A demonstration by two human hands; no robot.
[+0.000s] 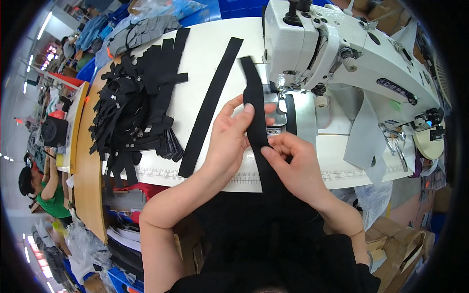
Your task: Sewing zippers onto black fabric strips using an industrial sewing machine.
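Note:
My left hand (232, 129) grips a black fabric strip (253, 83) by its middle, thumb on top and fingers beneath. A little lower, my right hand (290, 161) pinches the same strip between thumb and fingers. The strip is held over the front of a white sewing machine (342, 58), near its presser foot and metal plate (305, 115). A second black strip (210, 107) lies flat on the white table (220, 29), left of my hands. Further left is a tangled pile of black strips (132, 97) with small light pieces on them.
Grey fabric bundles (141, 36) lie at the back left. A pale grey band (356, 141) and metal scissors (396, 151) lie at the right. A person (49, 188) in green works at the far left. Cardboard boxes (400, 244) stand low at the right.

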